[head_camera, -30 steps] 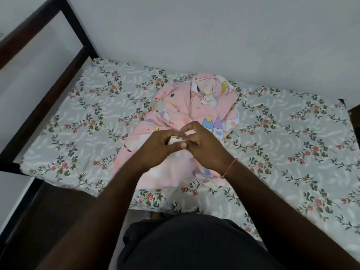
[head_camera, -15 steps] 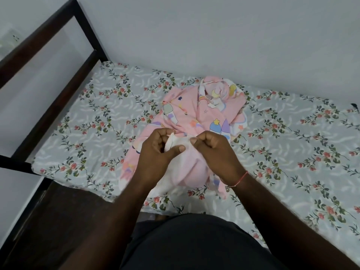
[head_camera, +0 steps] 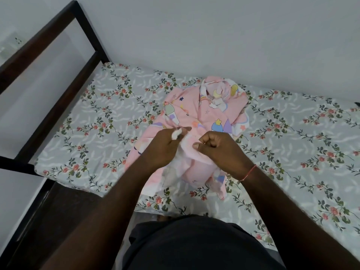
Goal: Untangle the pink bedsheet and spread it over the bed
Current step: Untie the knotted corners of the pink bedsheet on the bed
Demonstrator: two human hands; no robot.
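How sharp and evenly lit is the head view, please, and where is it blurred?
Head view: light soft and even, no glare or hard shadows; the left hand and the sheet edge it grips are motion-blurred; the far print on the pink bedsheet is crisp; the wide lens makes the bed frame lean outward.

A: We lose the middle of the pink bedsheet (head_camera: 196,114) behind the left hand (head_camera: 160,148) and the right hand (head_camera: 220,148); the left fingertips (head_camera: 185,129) blur into its white fold.
B: Agreed. We also can't follow the bed (head_camera: 303,145) past the right edge, nor its dark frame (head_camera: 56,112) past the left.
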